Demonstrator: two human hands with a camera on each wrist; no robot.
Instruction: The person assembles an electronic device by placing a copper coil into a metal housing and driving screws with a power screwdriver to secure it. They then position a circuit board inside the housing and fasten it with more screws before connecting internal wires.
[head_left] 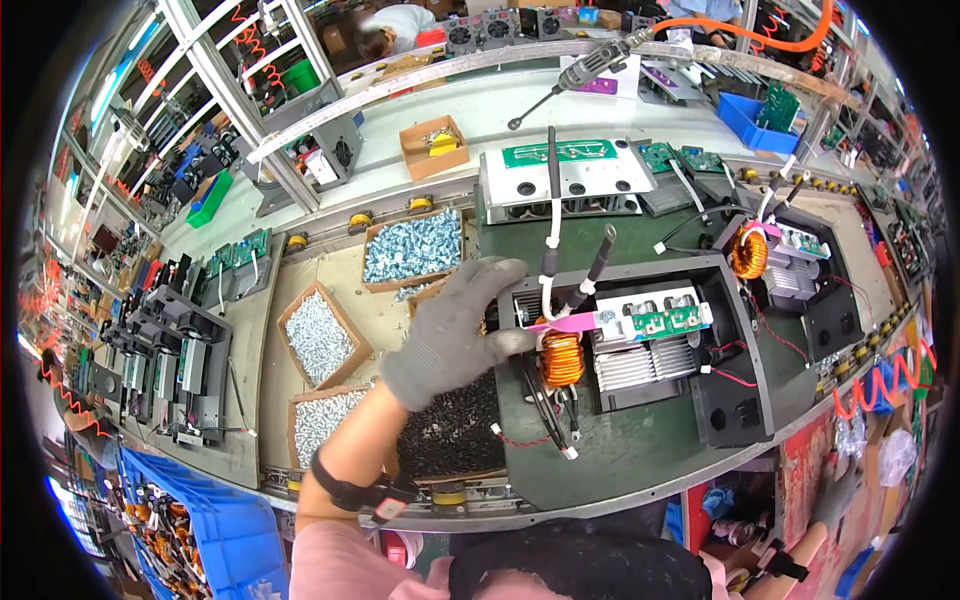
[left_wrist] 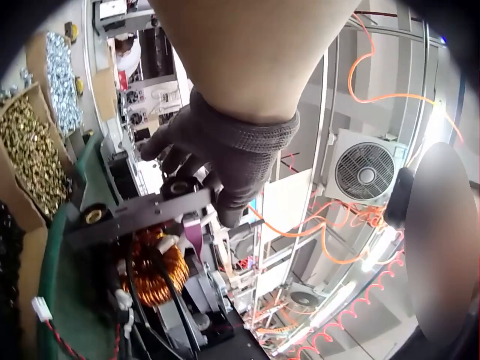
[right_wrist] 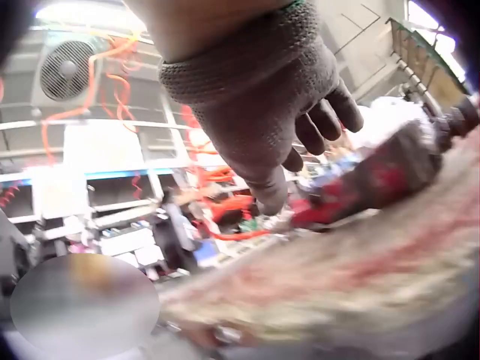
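- Nearest the lens, the forearm (head_left: 345,440) runs up from the bottom edge, with a black strap (head_left: 350,492) round the wrist.
- At its end, the grey-gloved left hand (head_left: 455,325) lies across the left wall of the black housing (head_left: 735,400), which sits on a green pallet (head_left: 620,460) mid-counter.
- Its thumb points at the pink sheet (head_left: 565,322) and its fingers bend over the wall. I cannot tell whether the grip is closed on anything.
- Inside the housing, a copper coil (head_left: 561,358) sits just below the pink sheet, with a finned heat sink (head_left: 640,365) to its right.
- Two black cables (head_left: 598,262) stand up beyond the fingertips.
- Bare pallet lies between the housing and the counter's (head_left: 250,340) near edge.
- On the left it is tight: a box of black screws (head_left: 455,430) sits just beside the wall, under the wrist.
- Boxes of silver screws (head_left: 318,338) lie further left.
- Seen only in its blurred wrist view, the right hand (right_wrist: 270,112) hangs with its grip released, fingers loosely bent around nothing.
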